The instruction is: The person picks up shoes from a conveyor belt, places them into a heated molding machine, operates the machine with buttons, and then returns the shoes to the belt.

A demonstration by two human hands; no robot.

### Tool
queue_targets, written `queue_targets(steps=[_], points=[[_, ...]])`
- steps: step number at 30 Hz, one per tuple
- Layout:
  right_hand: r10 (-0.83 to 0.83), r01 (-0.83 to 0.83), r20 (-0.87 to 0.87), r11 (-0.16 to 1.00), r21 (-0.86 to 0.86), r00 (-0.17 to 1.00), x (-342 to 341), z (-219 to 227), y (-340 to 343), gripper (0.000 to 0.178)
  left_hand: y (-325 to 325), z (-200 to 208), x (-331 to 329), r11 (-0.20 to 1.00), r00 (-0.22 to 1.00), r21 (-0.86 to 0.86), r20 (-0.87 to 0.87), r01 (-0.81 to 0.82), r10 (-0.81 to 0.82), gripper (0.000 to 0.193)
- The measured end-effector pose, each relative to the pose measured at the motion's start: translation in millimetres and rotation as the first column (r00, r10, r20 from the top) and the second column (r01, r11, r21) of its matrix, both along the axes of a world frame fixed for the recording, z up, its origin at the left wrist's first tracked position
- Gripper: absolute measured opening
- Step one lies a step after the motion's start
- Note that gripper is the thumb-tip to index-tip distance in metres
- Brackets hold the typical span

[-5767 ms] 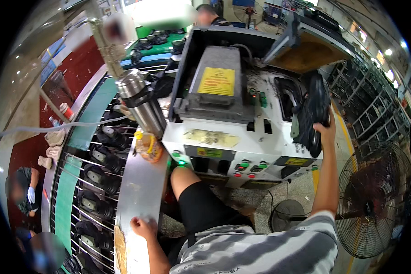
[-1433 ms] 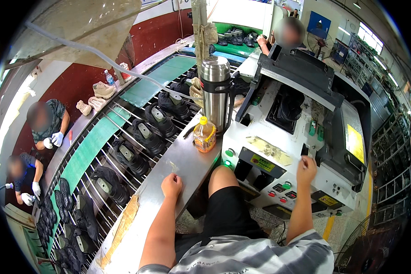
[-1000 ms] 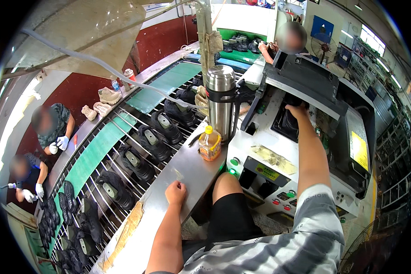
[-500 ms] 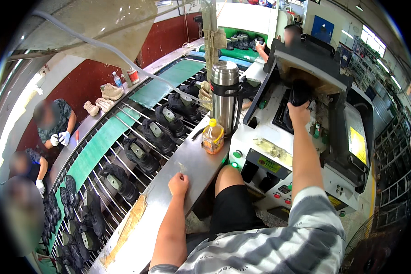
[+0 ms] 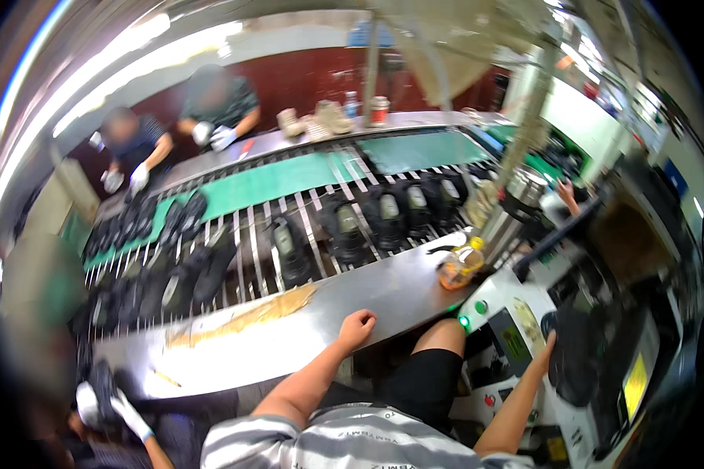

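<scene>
At the near edge of the bench (image 5: 305, 344), our left hand (image 5: 357, 324) is curling into a loose fist, fingers tucked under and gripping nothing, knuckles resting on the bare steel. It was resting at that same edge half a second ago, so we are judging it to be only a brace.

Our right hand (image 5: 546, 353) is pressing its fingertips against the left side of a black shoe (image 5: 575, 367) that is lying on the machine (image 5: 516, 309), toward its near right corner. We cannot tell whether the fingers are closing round the shoe or merely touching it. Half a second ago this hand was reaching up to the machine's far end with a dark piece at its fingers; now it is sitting low and close to us, which we are reading as the shoe being brought down to the near side.

The shoe is looking matt, dark and rounded, and the machine's casing is showing white and smooth, with a green lamp (image 5: 464, 321) glowing at its left corner. The bench is shining as brushed steel, with a yellowish smear running along its middle. A clear bottle (image 5: 460, 266) of amber liquid is standing at the bench's right end, a steel flask (image 5: 516, 211) just beyond it. Past the far edge, more black shoes (image 5: 344, 227) are riding on the slatted conveyor (image 5: 289, 187).
</scene>
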State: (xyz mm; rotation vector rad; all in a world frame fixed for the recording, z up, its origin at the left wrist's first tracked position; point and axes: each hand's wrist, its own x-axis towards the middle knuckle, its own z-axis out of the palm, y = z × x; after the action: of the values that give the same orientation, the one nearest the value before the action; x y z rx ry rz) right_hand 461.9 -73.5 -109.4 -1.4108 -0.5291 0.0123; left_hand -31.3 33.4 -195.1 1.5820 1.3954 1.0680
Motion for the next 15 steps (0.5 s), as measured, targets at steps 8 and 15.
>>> queue_targets(steps=[8, 15], points=[[0.746, -0.755, 0.128, 0.63, 0.185, 0.654, -151.9, 48.1, 24.3, 0.049, -84.3, 59.6, -40.9, 0.868, 0.809, -0.271, 0.546, 0.417, -0.218, 0.049], [0.88, -0.956, -0.404, -0.29, -0.046, -0.248, -378.1, 96.8, 9.3, 0.051, -174.7, 173.0, -93.8, 0.981, 0.615, 0.158, 0.765, 0.111, -0.193, 0.094]])
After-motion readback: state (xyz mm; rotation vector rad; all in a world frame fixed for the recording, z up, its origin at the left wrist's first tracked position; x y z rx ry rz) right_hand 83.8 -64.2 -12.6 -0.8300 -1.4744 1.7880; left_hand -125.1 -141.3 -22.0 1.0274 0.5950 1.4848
